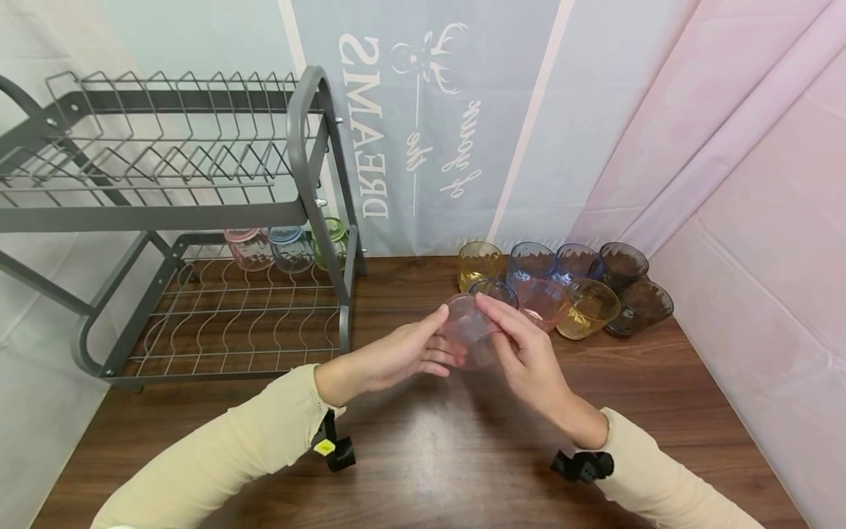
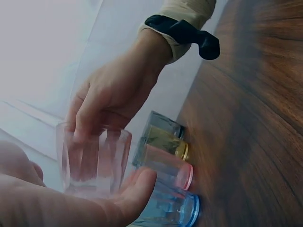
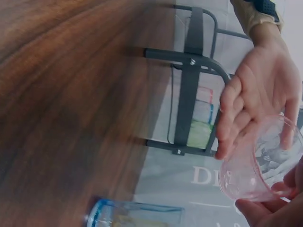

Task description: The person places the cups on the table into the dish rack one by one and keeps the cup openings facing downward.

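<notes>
A clear pink glass (image 1: 471,334) is up in the air between both hands, over the table's middle. My right hand (image 1: 532,360) pinches it at the rim; in the left wrist view the right fingers (image 2: 87,116) overlap the glass's wide end. The left hand (image 1: 406,353) is at the glass's other side, palm facing it, thumb and fingers spread apart and fairly straight. The right wrist view shows that left palm (image 3: 265,80) with its fingers extended beside the pink glass (image 3: 241,175). Behind the hands stands a blue glass (image 1: 496,292), partly hidden, next to another pink glass (image 1: 543,303).
More glasses stand in rows at the back right: yellow (image 1: 479,266), blue (image 1: 531,263), dark grey (image 1: 640,307) and others. At left is a two-tier grey dish rack (image 1: 304,147). Pink, blue (image 1: 291,250) and green glasses sit on its lower tier. White and pink cloth walls (image 1: 760,184) border the table.
</notes>
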### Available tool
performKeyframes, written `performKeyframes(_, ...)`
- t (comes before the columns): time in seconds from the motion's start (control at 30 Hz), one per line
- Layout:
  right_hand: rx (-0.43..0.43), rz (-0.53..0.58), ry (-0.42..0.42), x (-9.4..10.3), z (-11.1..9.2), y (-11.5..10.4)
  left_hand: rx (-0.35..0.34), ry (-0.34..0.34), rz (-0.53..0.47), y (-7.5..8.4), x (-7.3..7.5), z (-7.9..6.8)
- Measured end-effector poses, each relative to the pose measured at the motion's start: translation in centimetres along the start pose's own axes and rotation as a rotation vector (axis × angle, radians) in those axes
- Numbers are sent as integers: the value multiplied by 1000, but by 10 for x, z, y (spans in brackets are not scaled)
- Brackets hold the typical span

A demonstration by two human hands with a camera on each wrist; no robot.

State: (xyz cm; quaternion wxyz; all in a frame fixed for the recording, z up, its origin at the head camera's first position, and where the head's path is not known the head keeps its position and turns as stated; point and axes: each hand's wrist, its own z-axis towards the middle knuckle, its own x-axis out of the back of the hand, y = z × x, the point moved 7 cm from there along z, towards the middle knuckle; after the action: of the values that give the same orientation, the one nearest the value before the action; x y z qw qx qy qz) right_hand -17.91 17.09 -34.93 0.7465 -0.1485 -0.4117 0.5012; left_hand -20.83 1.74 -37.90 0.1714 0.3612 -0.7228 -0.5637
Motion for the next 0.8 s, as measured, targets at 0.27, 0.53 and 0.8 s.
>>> performKeyframes(0.27,22,36,-121,-12,-9,-2,-2,54,-90,-2,4,3)
performKeyframes(0.53,80,230,-154,-13,-11,-5,-13,30,-84,-2,5,5)
performKeyframes(0.8,165,325,-134,-11,-10,-12,-57,16,-51,-4,6,8)
